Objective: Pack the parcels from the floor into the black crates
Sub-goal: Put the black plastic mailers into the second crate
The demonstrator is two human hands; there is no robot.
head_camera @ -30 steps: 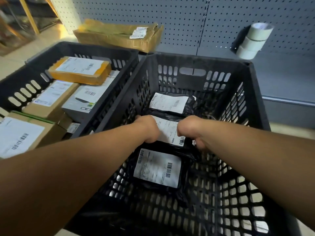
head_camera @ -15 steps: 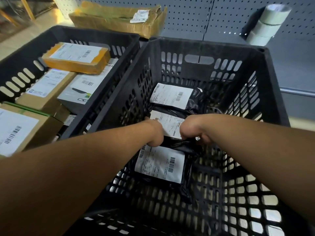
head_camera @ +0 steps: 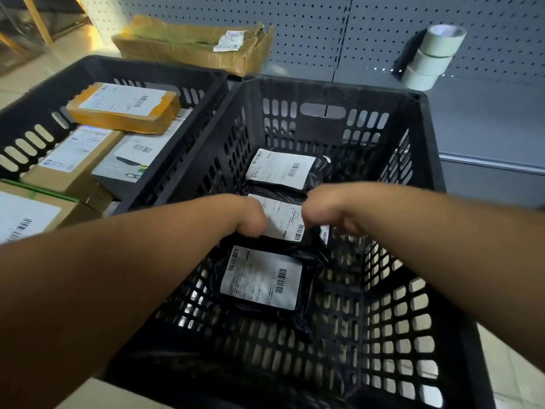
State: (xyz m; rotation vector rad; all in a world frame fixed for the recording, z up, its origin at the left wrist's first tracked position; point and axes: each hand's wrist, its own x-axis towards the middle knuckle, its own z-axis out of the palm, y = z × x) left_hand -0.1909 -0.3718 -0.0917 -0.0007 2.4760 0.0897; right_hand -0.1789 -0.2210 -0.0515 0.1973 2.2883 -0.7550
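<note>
Both my arms reach down into the right black crate [head_camera: 424,119]. My left hand [head_camera: 249,221] and my right hand [head_camera: 327,214] grip the two sides of a black bagged parcel with a white label [head_camera: 284,219] in the middle of the crate; their fingers are hidden below the knuckles. Another black bagged parcel [head_camera: 280,168] lies behind it and a third one [head_camera: 262,278] lies in front of it on the crate floor. The left black crate [head_camera: 153,69] holds several boxed parcels, with a yellow one [head_camera: 124,109] on top.
A worn cardboard box [head_camera: 191,44] lies on the floor behind the crates. Three rolls of tape [head_camera: 433,56] are stacked against the grey pegboard wall [head_camera: 368,31] at the right. Pale floor tiles show at the far left and lower right.
My hands stayed on the middle parcel in the right crate. My head moved, so the crates shifted in view, and the parcel between my hands moved slightly toward me.
</note>
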